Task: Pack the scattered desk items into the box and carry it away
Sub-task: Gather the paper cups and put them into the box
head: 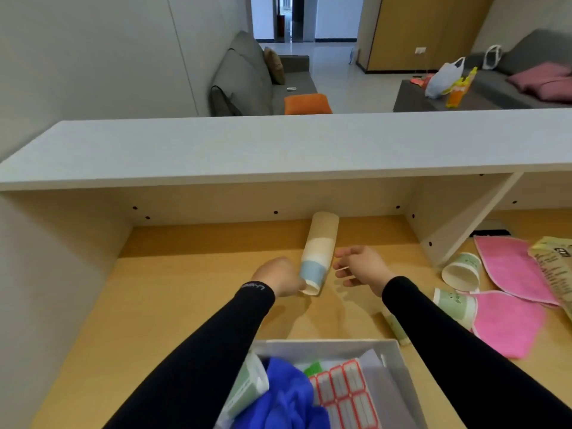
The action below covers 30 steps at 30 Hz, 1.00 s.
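Note:
A stack of paper cups [318, 252], beige, white and blue, lies tilted over the wooden desk [173, 298]. My left hand [278, 275] grips the stack at its rim end. My right hand [360, 266] hovers just to the right of the stack with fingers spread, holding nothing. Close to me stands the white box [399, 354], which holds a blue cloth [288, 394], a sheet of red-bordered labels [343, 388] and a green cup [247, 385]. Two green paper cups [461, 270] [455, 305] lie on the desk to the right.
Pink cloths [507, 264] [507, 323] and a printed bag [554, 274] lie at the right of the desk. A white shelf [278, 144] overhangs the desk's back, with a slanted support [464, 221] at right. Beyond it are sofas and a low table.

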Each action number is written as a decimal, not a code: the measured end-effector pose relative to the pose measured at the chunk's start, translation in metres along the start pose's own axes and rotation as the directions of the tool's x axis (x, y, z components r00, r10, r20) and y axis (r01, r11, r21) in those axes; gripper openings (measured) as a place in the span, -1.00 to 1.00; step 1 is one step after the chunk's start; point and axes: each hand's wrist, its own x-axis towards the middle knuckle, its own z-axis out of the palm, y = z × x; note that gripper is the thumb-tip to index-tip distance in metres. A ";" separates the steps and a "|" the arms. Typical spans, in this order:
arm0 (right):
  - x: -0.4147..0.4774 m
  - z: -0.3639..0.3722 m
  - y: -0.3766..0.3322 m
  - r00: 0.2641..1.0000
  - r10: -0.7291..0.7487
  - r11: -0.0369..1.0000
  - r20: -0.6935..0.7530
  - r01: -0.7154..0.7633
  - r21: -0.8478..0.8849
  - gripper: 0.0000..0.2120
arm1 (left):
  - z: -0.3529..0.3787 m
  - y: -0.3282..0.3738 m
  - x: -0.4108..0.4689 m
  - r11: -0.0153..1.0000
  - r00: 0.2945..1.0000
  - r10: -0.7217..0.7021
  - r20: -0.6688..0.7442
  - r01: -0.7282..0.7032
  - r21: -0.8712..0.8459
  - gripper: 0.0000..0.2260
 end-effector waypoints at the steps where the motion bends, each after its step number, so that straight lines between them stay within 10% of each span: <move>1: 0.009 0.001 -0.001 1.000 0.003 1.000 -0.011 -0.004 -0.009 -0.78 | 0.002 0.002 0.010 0.999 1.000 -0.021 0.011 0.021 -0.024 -0.72; 6: 0.054 0.003 -0.007 0.996 -0.028 0.999 -0.079 0.024 -0.047 -0.72 | 0.023 0.009 0.055 0.999 0.999 -0.047 -0.012 0.047 0.023 -0.38; 17: 0.109 0.011 -0.015 0.984 -0.086 0.980 -0.156 0.055 -0.194 -0.19 | 0.031 -0.018 0.084 0.989 0.996 -0.064 -0.063 0.072 0.129 -0.61; 30: 0.021 -0.018 -0.027 0.981 -0.139 0.990 -0.137 0.134 -0.046 -0.44 | -0.026 -0.039 0.026 0.961 0.986 0.132 -0.101 -0.153 -0.231 -0.41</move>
